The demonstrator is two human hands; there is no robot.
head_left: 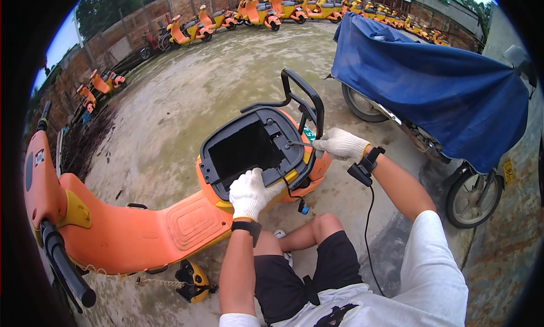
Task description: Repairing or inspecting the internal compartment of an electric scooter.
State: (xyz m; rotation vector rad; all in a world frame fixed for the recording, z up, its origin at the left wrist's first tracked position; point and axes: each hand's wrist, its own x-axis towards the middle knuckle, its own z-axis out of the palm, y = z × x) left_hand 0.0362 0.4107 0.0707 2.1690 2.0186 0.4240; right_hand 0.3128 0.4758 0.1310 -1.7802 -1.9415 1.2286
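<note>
An orange and yellow electric scooter (pixel 130 236) stands in front of me, its seat compartment (pixel 211 143) uncovered, with a black frame around a dark opening. My right hand (pixel 341 144), in a white knit glove, is closed around a wrench (pixel 303 143). The wrench's far end meets a bolt at the rear of the frame, beside the black grab rail (pixel 317 100). My left hand (pixel 249 192), also gloved, grips the near rim of the compartment with its fingers curled over the edge. A black cable with a blue connector (pixel 305 210) hangs down the scooter's near side.
A yellow and black helmet (pixel 195 280) hangs by a coiled cord near the footboard. To the right stands a motorcycle under a blue cover (pixel 430 89), close to a wall. Rows of similar scooters (pixel 272 10) line the far brick wall. A cable (pixel 369 236) runs from my right wrist device.
</note>
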